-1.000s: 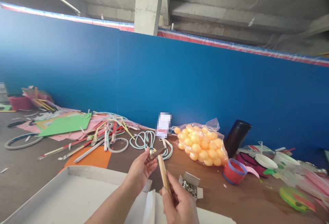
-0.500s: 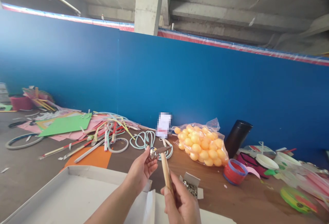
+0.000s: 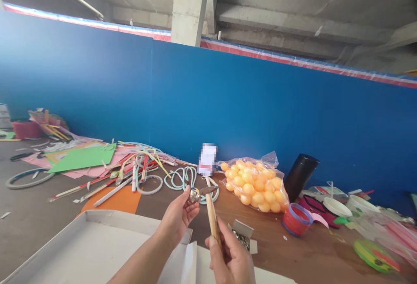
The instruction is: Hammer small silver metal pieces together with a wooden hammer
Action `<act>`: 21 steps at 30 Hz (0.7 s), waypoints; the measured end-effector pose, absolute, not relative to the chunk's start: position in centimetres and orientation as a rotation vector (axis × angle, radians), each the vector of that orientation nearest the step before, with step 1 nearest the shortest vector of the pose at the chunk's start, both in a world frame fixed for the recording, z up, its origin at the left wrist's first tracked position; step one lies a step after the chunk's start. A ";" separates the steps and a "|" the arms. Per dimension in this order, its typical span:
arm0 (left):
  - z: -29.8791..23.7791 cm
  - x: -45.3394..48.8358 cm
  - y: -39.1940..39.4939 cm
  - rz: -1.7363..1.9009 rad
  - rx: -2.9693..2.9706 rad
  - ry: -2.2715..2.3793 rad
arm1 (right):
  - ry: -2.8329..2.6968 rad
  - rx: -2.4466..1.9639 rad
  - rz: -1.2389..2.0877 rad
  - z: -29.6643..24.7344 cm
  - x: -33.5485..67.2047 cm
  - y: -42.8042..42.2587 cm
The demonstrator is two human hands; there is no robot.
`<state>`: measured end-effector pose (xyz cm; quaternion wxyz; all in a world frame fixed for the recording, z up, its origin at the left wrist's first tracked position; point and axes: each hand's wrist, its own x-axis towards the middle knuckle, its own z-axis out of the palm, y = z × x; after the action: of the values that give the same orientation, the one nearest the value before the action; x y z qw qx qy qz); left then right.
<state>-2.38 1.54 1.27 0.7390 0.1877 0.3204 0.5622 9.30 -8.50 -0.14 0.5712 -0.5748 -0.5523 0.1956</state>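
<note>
My left hand (image 3: 177,219) is closed in a pinch around a shiny silver ball (image 3: 194,194). Something small, yellow and blue, shows at the ball's top edge. My right hand (image 3: 230,253) grips the light wooden handle of a hammer (image 3: 213,219). Its dark, tapered metal head lies crosswise at the handle's top, with one end right beside the ball; whether they touch I cannot tell. Just behind my right hand stands a small open carton (image 3: 243,234) with many small metal pieces in it, partly covered by the hand.
A shallow white box (image 3: 97,216) lies under my forearms. Behind are coiled pale tubes (image 3: 185,179), a bag of orange balls (image 3: 254,184) and a leaning black bottle (image 3: 301,173). A red tape roll (image 3: 296,219) sits right; coloured paper (image 3: 84,158) lies left. A blue partition (image 3: 228,101) rises behind.
Very little differs. The hammer and my right hand have shifted slightly to the right, while my left hand keeps the silver ball in nearly the same place.
</note>
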 end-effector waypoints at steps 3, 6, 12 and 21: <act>1.3 -2.4 1.5 1.232 0.420 0.694 | -1.274 -1.345 0.463 -0.3 9.3 -8.5; 1.2 -2.4 1.5 1.235 0.418 0.690 | -1.292 -1.345 0.477 -0.4 9.3 -8.5; 1.3 -2.4 1.6 1.230 0.405 0.692 | -1.315 -1.389 0.523 -0.5 9.3 -8.5; 1.4 -2.5 1.3 1.211 0.365 0.694 | -1.310 -1.349 0.549 -0.4 9.4 -8.6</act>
<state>-2.47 1.32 1.44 0.7508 0.1672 0.3175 0.5545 9.37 -8.57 -0.36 0.5575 -0.5718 -0.5552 0.2326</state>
